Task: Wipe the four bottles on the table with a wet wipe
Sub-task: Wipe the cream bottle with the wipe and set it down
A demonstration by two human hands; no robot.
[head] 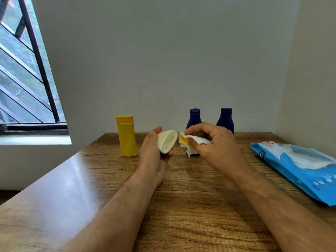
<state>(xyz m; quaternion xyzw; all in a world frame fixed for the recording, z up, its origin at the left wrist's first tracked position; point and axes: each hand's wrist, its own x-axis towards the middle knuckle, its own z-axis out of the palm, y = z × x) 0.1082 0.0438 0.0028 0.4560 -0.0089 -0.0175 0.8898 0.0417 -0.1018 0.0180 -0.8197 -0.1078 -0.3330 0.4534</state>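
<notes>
Head view shows, at frame centre, the left hand gripping a cream bottle tilted bottom-up, the right hand pinching the wet wipe; a slick grip could drop it onto the table.

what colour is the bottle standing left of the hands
Yellow, cap and body alike, on the bottle; the head view shows it.

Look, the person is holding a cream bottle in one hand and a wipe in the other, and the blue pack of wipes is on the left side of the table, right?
Almost. The blue pack of wipes lies on the right side of the table, not the left, as the head view shows. The rest is right: the left hand holds the cream bottle and the right hand holds the wipe.
</notes>
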